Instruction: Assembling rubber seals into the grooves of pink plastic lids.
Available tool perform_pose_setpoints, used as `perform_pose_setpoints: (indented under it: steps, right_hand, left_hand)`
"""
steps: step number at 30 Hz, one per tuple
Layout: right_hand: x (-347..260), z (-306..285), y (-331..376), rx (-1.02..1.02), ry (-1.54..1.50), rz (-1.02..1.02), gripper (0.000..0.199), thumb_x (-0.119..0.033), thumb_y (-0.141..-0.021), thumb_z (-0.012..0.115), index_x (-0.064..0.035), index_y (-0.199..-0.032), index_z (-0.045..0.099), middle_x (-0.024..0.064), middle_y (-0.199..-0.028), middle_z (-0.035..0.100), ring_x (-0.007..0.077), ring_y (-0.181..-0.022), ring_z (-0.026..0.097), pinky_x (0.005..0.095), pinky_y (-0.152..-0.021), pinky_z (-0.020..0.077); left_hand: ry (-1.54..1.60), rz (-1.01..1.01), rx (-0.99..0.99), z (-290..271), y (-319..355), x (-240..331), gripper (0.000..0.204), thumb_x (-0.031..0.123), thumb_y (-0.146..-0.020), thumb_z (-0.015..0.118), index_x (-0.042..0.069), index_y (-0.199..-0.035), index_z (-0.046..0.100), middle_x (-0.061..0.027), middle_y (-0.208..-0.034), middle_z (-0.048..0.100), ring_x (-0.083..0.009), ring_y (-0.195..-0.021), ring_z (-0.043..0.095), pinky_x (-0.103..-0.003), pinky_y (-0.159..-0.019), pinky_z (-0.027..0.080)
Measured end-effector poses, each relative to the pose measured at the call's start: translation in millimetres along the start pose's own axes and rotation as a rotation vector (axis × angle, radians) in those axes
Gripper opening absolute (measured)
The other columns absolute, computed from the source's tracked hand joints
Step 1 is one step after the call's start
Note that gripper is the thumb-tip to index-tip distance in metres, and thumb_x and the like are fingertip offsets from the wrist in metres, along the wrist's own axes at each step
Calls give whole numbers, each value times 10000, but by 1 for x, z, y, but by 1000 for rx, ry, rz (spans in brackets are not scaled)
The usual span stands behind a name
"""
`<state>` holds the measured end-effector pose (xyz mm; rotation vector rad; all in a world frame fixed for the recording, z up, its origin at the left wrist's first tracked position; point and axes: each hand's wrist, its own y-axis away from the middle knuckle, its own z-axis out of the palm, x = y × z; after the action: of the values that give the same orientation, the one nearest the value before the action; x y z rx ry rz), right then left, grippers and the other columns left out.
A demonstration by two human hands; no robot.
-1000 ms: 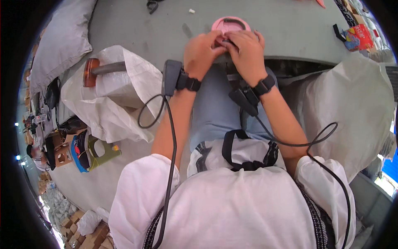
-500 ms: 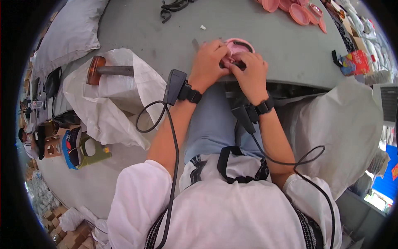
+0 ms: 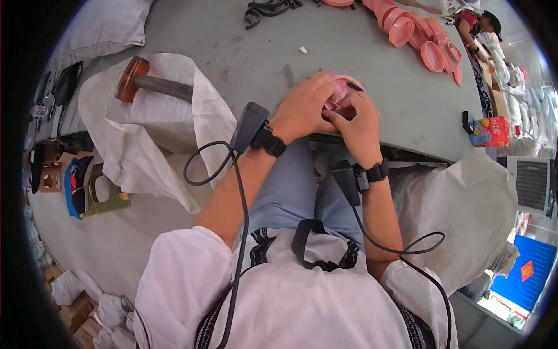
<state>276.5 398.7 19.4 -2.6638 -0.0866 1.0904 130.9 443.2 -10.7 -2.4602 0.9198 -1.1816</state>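
At the near edge of the grey table (image 3: 244, 64), a round pink plastic part (image 3: 343, 86) is held between my two hands. A black strip (image 3: 354, 86) shows along its inner rim. From the left, my left hand (image 3: 305, 107) grips the part with bent fingers. My right hand (image 3: 361, 125) closes on it from the right, its thumb pressed toward the middle. Fingers hide most of the part's near side, so I cannot tell exactly what the thumbs press on.
Beyond my hands, several pink round parts (image 3: 401, 30) lie heaped, with black strips (image 3: 268, 7) to their left. A small white piece (image 3: 303, 50) sits nearer. At left, a mallet (image 3: 165, 87) rests on a white sack (image 3: 212, 110). A red box (image 3: 491, 131) stands right; another person (image 3: 465, 29) is far right.
The view has shifted, so the table and pink heap appear lower and more of the heap shows. Both hands still hold the pink part; my left hand now covers more of it.
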Motion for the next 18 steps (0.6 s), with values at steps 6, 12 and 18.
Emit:
perform_pose_setpoints:
  steps: [6, 12, 18]
  right_hand:
    - [0, 0, -2, -36, -11, -4, 239, -201, -672, 761, -68, -724, 568, 32, -808, 580, 242, -840, 535, 366, -746, 316]
    - [8, -1, -5, -12, -6, -7, 213, -200, -670, 752, -79, -740, 592, 30, -769, 586, 244, -844, 535, 366, -748, 338]
    - [1, -24, -23, -107, -215, 124, 229, -186, -722, 743, -22, -846, 643, 82, -880, 653, 229, -871, 597, 355, -778, 441]
  left_hand:
    - [62, 2, -12, 1, 0, -6, 447, 202, -608, 773, 51, -947, 525, -140, -1346, 480, -365, -1063, 534, -415, -857, 471]
    - [152, -89, -44, 2, -4, -1, 421, 233, -600, 790, 70, -906, 550, -141, -1256, 546, -344, -1000, 579, -416, -816, 491]
    - [59, -69, 28, 2, 0, -1, 475, 310, -604, 804, 60, -935, 574, -118, -1245, 561, -334, -987, 592, -422, -798, 500]
